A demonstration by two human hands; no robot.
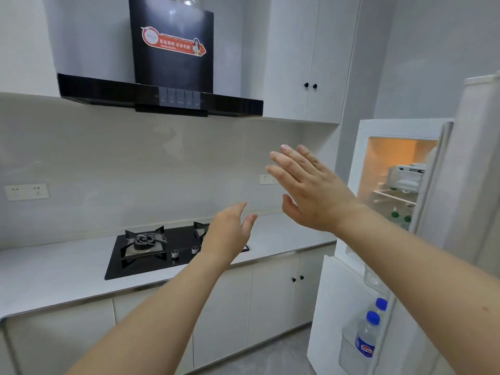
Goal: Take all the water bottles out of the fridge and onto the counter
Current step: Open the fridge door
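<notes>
The white fridge (359,158) stands at the right with its door swung open and its inside lit orange. Two water bottles with blue caps (366,336) stand in the lower door shelf. Further in, on a lower shelf, I see two green-capped bottles (400,216). My right hand (311,190) is raised in front of the fridge's left edge, fingers spread, holding nothing. My left hand (230,234) hovers over the right side of the stove, open and empty. The grey counter (54,272) runs along the wall to the left.
A black gas stove (151,250) is set into the counter under a black range hood (162,96). White cabinets hang above and stand below the counter. A white box sits on the fridge's upper shelf (408,174). Wall sockets (27,191) are on the backsplash.
</notes>
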